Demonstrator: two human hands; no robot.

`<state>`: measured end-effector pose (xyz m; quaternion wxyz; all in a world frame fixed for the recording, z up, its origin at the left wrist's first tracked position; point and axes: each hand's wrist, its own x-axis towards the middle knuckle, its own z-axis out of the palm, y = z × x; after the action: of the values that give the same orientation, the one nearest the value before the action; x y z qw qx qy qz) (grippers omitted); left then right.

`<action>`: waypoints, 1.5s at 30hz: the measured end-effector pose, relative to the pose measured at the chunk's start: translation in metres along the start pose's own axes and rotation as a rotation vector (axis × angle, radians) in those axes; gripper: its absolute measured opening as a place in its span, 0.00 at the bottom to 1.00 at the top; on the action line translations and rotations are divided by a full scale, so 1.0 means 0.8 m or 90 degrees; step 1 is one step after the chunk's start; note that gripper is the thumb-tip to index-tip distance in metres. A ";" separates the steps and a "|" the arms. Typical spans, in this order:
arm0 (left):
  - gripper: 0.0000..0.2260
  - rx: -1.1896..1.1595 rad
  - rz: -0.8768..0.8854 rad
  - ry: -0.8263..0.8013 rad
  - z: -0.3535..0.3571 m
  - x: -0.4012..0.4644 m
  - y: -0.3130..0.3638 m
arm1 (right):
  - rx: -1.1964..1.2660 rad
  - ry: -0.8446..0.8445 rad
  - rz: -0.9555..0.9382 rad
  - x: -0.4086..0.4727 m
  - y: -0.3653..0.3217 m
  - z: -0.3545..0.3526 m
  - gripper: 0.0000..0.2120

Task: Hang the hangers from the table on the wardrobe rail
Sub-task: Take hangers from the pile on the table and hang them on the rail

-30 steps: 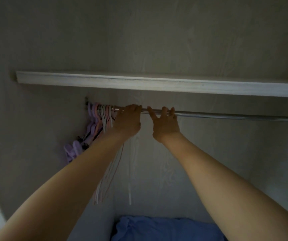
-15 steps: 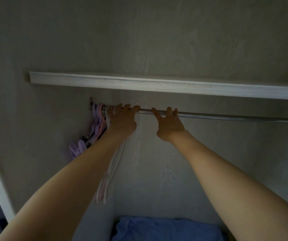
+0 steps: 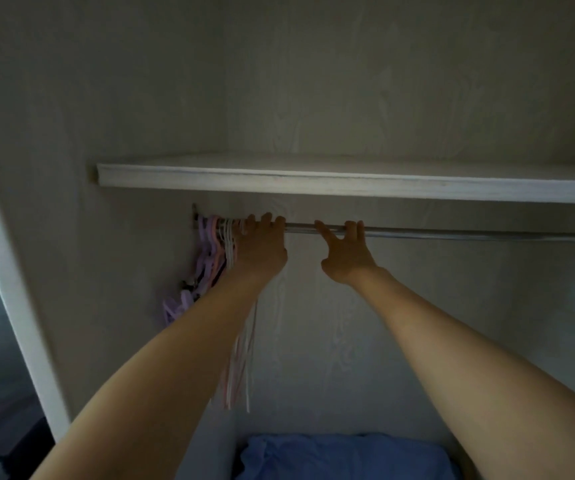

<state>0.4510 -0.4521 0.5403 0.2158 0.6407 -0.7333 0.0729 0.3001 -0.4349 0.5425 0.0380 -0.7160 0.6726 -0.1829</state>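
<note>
A metal wardrobe rail (image 3: 452, 233) runs under a white shelf (image 3: 314, 183). Several purple, pink and white hangers (image 3: 213, 251) hang bunched at the rail's left end, and their thin lower bars (image 3: 241, 358) dangle behind my left forearm. My left hand (image 3: 262, 247) reaches up to the rail right beside the bunch, its fingers stretched onto the rail against the nearest white hooks. About a hand's width to the right, my right hand (image 3: 345, 251) touches the rail with straight fingers and a spread thumb, holding nothing.
The wardrobe's side wall is just left of the hangers, and its white front frame (image 3: 9, 289) slants down the left edge. A blue cloth (image 3: 331, 455) lies at the bottom of the wardrobe. The rail right of my hands carries nothing.
My left hand has uncurled and slid left along the rail, bunching the white hangers against the others. The right hand stays on the rail, and the view has shifted a little.
</note>
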 end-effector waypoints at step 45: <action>0.19 -0.318 0.096 -0.768 0.417 -0.628 0.519 | 0.189 -0.233 0.731 -0.809 0.576 0.232 0.26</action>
<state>0.0167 -0.0540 0.1060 -0.0966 0.4467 -0.7635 -0.4562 -0.0978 0.1196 0.0948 0.3440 -0.2465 0.9006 -0.0991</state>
